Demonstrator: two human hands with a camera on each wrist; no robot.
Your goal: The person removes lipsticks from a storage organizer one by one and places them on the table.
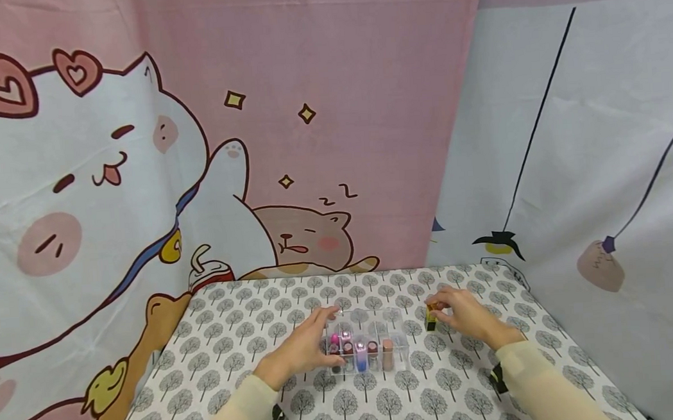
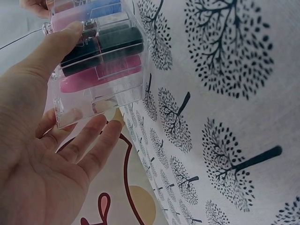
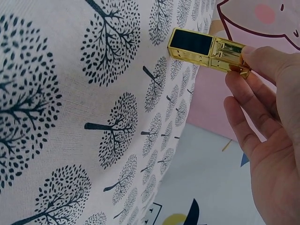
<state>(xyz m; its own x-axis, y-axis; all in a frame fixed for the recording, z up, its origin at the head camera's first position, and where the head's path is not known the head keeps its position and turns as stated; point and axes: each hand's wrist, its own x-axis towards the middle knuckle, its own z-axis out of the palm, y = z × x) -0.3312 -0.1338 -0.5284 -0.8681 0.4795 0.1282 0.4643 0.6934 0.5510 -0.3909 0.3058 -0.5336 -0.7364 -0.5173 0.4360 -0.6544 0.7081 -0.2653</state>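
A clear plastic organizer [image 1: 404, 346] with several compartments stands mid-table in the head view, lipsticks in its near rows. My left hand [image 1: 300, 348] holds its left end, thumb at the near side and fingers toward the far side. Close up in the left wrist view, a dark lipstick tube [image 2: 123, 41] and a pink tube [image 2: 119, 69] lie behind the clear wall near that thumb. To the right of the organizer, my right hand [image 1: 469, 314] pinches the top of a gold lipstick [image 3: 229, 49] with a black panel. This lipstick is upright, its base at the tablecloth.
The table wears a white cloth [image 1: 219, 371] printed with grey trees. Behind it hangs a pink curtain [image 1: 390, 136] with cartoon cats, and a pale curtain [image 1: 614, 122] hangs along the right side.
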